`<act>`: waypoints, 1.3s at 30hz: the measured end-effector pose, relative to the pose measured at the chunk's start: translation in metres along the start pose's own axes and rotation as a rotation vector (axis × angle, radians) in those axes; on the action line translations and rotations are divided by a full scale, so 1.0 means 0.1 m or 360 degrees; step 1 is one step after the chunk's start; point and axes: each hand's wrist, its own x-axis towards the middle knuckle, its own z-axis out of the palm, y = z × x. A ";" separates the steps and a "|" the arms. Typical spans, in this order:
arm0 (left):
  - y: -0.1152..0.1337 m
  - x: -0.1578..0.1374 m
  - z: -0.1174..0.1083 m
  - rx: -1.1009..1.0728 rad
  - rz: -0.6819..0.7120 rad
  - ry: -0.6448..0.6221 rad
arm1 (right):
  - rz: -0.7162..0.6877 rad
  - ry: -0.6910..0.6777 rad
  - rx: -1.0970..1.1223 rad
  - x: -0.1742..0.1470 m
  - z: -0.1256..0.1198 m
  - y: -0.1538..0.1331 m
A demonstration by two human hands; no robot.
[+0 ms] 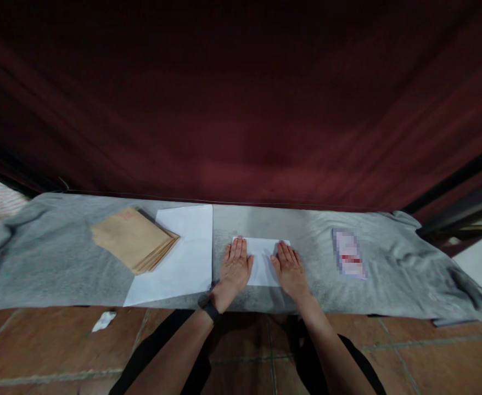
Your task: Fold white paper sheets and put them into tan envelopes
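A small white sheet of paper (262, 264) lies flat on the grey cloth in front of me. My left hand (236, 264) rests flat on its left side, fingers stretched out and pointing away from me. On the right side of the same sheet lies my right hand (289, 269), also flat with fingers extended. Both palms press down and grip nothing; they cover the sheet's side edges. Left of my left hand is a stack of larger white paper (191, 252), partly covered by a pile of brown envelopes (132, 237).
Grey cloth (315, 296) covers the long, narrow surface. A blurred pinkish packet with a red band (350, 253) lies to the right. Behind hangs a dark red curtain (241, 120). A crumpled white scrap (104, 321) is on the tiled floor (60, 345).
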 end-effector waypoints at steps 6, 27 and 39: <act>-0.07 -0.04 -0.03 0.0006 -0.0062 0.0054 | 0.0012 0.0189 -0.0076 -0.12 0.05 0.14; -0.14 -0.60 0.00 -0.0185 -0.0010 0.0181 | -0.0168 0.0079 -0.0102 -0.65 -0.18 0.07; -0.18 -0.11 -0.34 -0.1120 -0.0846 0.0066 | -0.0262 0.0058 0.0125 -0.64 -0.22 -0.26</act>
